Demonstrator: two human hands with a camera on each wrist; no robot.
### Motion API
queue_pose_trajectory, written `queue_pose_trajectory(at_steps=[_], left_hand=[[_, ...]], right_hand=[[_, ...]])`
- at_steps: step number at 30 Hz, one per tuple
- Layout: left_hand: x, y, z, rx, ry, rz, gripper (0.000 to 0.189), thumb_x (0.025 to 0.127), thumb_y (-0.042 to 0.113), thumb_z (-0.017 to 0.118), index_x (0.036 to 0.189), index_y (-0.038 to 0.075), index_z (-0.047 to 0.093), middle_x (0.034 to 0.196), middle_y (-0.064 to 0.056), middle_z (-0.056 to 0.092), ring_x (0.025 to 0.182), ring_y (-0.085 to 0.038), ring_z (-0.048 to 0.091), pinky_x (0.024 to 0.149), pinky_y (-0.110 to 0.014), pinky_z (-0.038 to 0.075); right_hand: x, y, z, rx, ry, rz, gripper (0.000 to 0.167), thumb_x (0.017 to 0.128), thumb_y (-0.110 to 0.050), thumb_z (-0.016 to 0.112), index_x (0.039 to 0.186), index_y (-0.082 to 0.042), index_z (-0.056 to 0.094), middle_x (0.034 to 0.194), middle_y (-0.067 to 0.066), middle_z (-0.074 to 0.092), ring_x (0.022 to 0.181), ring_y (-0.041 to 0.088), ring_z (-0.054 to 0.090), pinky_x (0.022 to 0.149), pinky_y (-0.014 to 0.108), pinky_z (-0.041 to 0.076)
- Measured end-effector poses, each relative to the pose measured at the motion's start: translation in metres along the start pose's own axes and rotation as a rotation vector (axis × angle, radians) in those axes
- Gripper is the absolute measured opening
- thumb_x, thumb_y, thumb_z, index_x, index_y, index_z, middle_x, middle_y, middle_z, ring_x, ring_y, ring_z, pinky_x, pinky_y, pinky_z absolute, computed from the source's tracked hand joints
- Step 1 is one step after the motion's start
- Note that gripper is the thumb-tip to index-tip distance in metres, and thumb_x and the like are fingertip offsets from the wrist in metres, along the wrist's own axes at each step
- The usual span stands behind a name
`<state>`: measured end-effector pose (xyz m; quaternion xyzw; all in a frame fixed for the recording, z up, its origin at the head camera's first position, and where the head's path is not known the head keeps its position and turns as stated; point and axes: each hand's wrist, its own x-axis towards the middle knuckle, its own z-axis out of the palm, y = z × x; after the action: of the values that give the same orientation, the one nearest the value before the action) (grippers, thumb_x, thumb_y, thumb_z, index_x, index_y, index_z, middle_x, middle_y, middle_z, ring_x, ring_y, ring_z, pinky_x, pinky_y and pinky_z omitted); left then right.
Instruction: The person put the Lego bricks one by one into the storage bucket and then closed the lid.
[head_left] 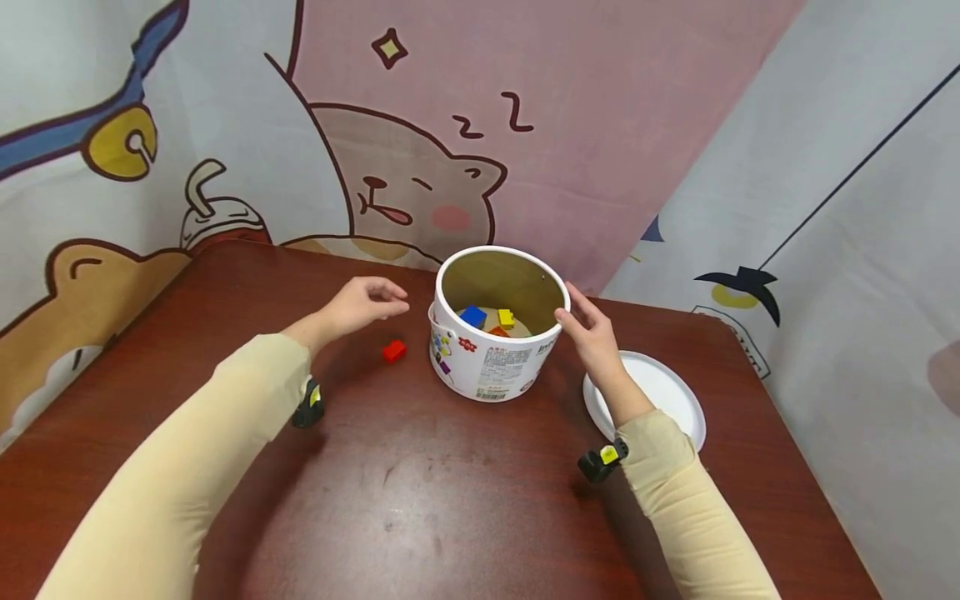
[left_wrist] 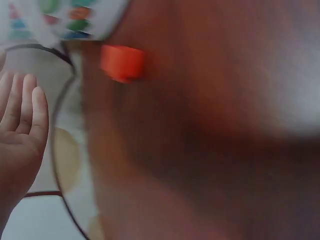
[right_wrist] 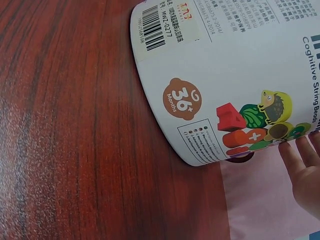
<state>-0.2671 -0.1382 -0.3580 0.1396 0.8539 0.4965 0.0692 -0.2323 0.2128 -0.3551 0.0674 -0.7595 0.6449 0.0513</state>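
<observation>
A white bucket (head_left: 487, 364) with printed labels stands upright on the table, its mouth uncovered. Inside lie a blue block (head_left: 473, 317), a yellow block (head_left: 506, 318) and a partly hidden red-orange piece (head_left: 498, 332). My right hand (head_left: 594, 337) rests against the bucket's right side, thumb at the rim and fingers extended along the outer wall. Left of the bucket, my left hand (head_left: 362, 307) hovers with loosely bent fingers and holds nothing. Close by it, a small red block (head_left: 393, 351) sits on the table, also visible in the left wrist view as a blurred red block (left_wrist: 122, 63).
A round white lid (head_left: 667, 392) lies flat on the table to the right, partly behind my right forearm. The dark red-brown table (head_left: 420, 500) reaches back to a cartoon-printed cloth (head_left: 585, 125) hanging behind it. A white handle (head_left: 432, 321) hangs at the bucket's left side.
</observation>
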Motion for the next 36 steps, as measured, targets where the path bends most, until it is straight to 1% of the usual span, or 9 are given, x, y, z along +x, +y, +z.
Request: queue_pose_trajectory(at_steps=[3,5,11,14,18,23,26,32,36], left_hand=[[-0.005,-0.018,0.005,0.038,-0.011,-0.038,0.035,0.085,0.018,0.067,0.112,-0.004,0.061,0.101,-0.018,0.064,0.086,-0.025,0.060,0.075,-0.029,0.052],[-0.007,-0.026,0.009,0.069,-0.030,-0.041,0.037,0.084,0.017,0.069,0.113,-0.005,0.060,0.102,-0.020,0.064,0.086,-0.025,0.061,0.072,-0.026,0.050],[-0.011,-0.040,0.021,0.116,-0.114,-0.044,0.047,0.075,0.013,0.076,0.113,-0.006,0.057,0.100,-0.020,0.063,0.082,-0.021,0.063,0.070,-0.022,0.047],[-0.012,-0.042,0.024,0.130,-0.138,-0.039,0.048,0.073,0.010,0.076,0.113,-0.006,0.055,0.098,-0.019,0.061,0.080,-0.021,0.061,0.070,-0.023,0.048],[-0.011,-0.043,0.025,0.160,-0.186,-0.017,0.043,0.074,0.007,0.072,0.112,-0.006,0.056,0.101,-0.019,0.061,0.085,-0.023,0.060,0.074,-0.027,0.049],[-0.012,-0.042,0.024,0.185,-0.225,0.024,0.039,0.076,0.004,0.065,0.113,-0.007,0.057,0.108,-0.022,0.062,0.094,-0.029,0.059,0.086,-0.037,0.049],[-0.014,-0.043,0.022,0.202,-0.224,0.043,0.041,0.075,0.005,0.068,0.113,-0.007,0.058,0.108,-0.022,0.063,0.098,-0.031,0.059,0.093,-0.043,0.046],[-0.017,-0.047,0.020,0.273,-0.205,0.080,0.030,0.075,0.005,0.071,0.102,-0.005,0.063,0.093,-0.015,0.065,0.090,-0.026,0.059,0.087,-0.041,0.047],[-0.016,-0.044,0.018,0.290,-0.205,0.078,0.024,0.079,0.007,0.068,0.100,-0.003,0.065,0.093,-0.013,0.067,0.087,-0.024,0.060,0.084,-0.038,0.049]], right_hand=[[0.000,0.000,0.001,0.009,0.002,-0.008,0.052,0.093,-0.003,0.051,0.143,-0.001,0.034,0.150,0.013,0.033,0.137,0.026,0.034,0.109,0.025,0.033],[0.000,0.000,0.001,0.013,0.009,-0.010,0.052,0.093,-0.003,0.051,0.143,-0.001,0.034,0.150,0.013,0.033,0.137,0.025,0.034,0.109,0.026,0.032],[0.000,0.000,0.002,0.008,0.001,0.005,0.053,0.094,-0.004,0.051,0.143,-0.002,0.034,0.150,0.012,0.033,0.137,0.025,0.034,0.110,0.029,0.032],[0.000,-0.001,0.002,-0.002,-0.001,0.005,0.052,0.094,-0.005,0.051,0.143,-0.003,0.034,0.150,0.012,0.033,0.136,0.025,0.035,0.109,0.028,0.033],[0.000,-0.001,0.002,-0.012,0.008,0.005,0.052,0.094,-0.006,0.051,0.143,-0.004,0.035,0.149,0.013,0.035,0.136,0.025,0.036,0.107,0.025,0.035],[0.000,0.000,0.002,-0.008,0.009,0.002,0.052,0.094,-0.005,0.051,0.143,-0.003,0.035,0.150,0.013,0.034,0.137,0.024,0.035,0.107,0.024,0.035],[0.000,-0.001,0.002,-0.002,0.007,-0.004,0.052,0.094,-0.004,0.050,0.143,-0.002,0.034,0.150,0.013,0.034,0.137,0.025,0.035,0.108,0.026,0.034],[0.000,0.000,0.001,-0.003,0.008,0.002,0.052,0.094,-0.004,0.050,0.143,-0.002,0.034,0.149,0.014,0.034,0.136,0.026,0.035,0.107,0.023,0.035],[0.000,0.001,0.002,-0.003,0.009,0.014,0.052,0.094,-0.005,0.050,0.143,-0.003,0.034,0.150,0.013,0.033,0.136,0.025,0.035,0.106,0.022,0.036]])
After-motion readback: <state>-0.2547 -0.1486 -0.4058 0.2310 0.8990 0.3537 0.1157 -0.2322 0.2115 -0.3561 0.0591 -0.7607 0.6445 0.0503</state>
